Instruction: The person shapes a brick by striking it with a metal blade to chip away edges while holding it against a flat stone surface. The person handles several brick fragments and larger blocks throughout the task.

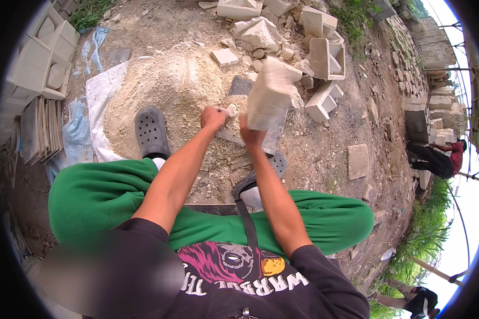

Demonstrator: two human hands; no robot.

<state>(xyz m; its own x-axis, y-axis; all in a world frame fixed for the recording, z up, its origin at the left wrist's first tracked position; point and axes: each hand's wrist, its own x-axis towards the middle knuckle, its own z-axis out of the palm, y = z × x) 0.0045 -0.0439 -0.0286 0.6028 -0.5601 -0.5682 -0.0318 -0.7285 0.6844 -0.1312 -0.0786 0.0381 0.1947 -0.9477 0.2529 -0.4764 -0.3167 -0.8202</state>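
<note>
My left hand is closed, pinching a small whitish stone chip above the rubble between my feet. In my right hand is a pale, block-shaped piece, raised and smeared by motion. Whether it has a handle inside my fist I cannot tell. The block stands just right of the chip, apart from it. Beneath both hands, a grey slab lies partly covered by crumbs. A broad heap of cream-coloured crushed stone spreads to the left on a white sheet.
Broken pale blocks and hollow box-shaped ones pile up beyond my hands. At the left stand stacked pale blocks and thin upright boards. A flat stone lies to the right. A person bends beside stacks farther right; another person is at lower right.
</note>
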